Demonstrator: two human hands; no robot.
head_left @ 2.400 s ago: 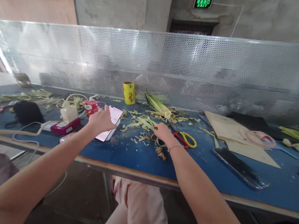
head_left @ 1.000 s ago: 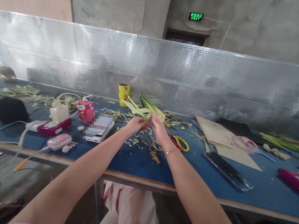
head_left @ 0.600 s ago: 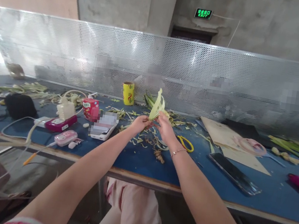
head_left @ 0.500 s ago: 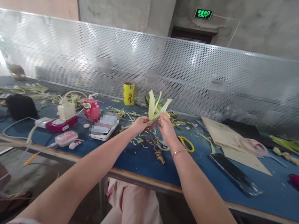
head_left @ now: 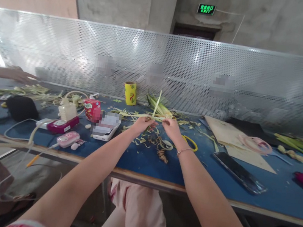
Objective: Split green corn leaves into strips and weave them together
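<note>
My left hand (head_left: 142,122) and my right hand (head_left: 171,126) are held just above the blue table (head_left: 138,157), both pinched on pale green leaf strips (head_left: 156,112). One strip stands up between the hands, others spread sideways to the left. Under the hands lie several cut leaf scraps (head_left: 153,141). A bundle of green leaves (head_left: 158,107) lies just beyond them. Yellow-handled scissors (head_left: 190,142) rest to the right of my right hand.
A phone on a white box (head_left: 106,127), a red carton (head_left: 92,108), pink devices (head_left: 61,126) with cables and a black pouch (head_left: 21,107) lie left. A yellow cup (head_left: 130,93) stands at the perforated metal screen. A dark phone (head_left: 238,171) and cardboard (head_left: 231,135) lie right. Another person's hand (head_left: 14,74) reaches in far left.
My left hand left the phone and joined the right on the leaf. The strips, held upright half a second ago, are now pulled apart sideways. Another person's hand has appeared at the far left.
</note>
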